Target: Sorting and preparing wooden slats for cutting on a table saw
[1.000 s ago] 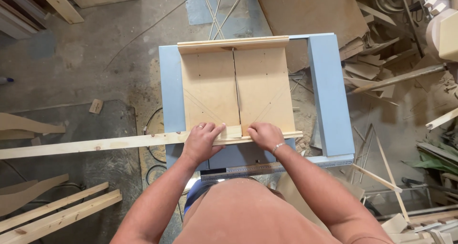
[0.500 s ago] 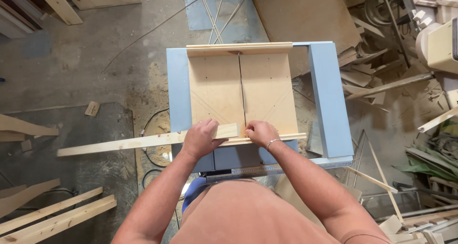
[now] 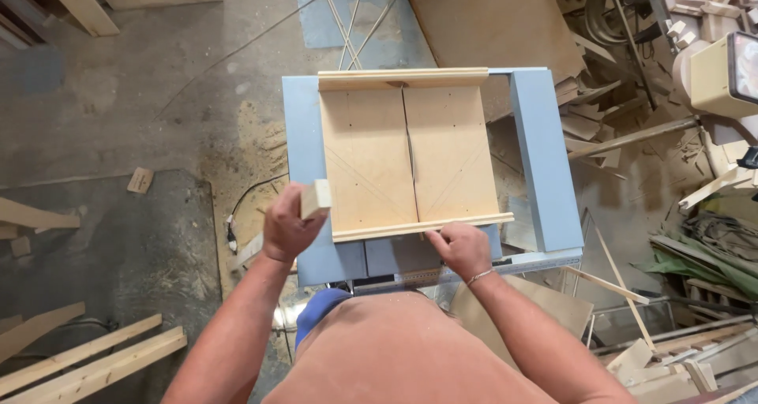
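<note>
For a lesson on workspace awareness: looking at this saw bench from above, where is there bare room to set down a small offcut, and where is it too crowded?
Free: both plywood panels of the sled, either side of its middle slot, and the blue table strip on its right. Crowded: the near fence under the right hand, the corner where the left hand holds the wood block, and the scrap pile further right.

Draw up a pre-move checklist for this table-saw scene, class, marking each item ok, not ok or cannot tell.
1. Left hand has a firm grip on the wood strip: ok.
2. Right hand rests on the near fence of the plywood sled: ok.
3. Both hands away from the centre slot: ok.
4. Blade stopped: cannot tell.
5. Sled bed free of offcuts: ok.
6. Floor free of trip hazards: not ok; boards and a cable lie there.
</note>
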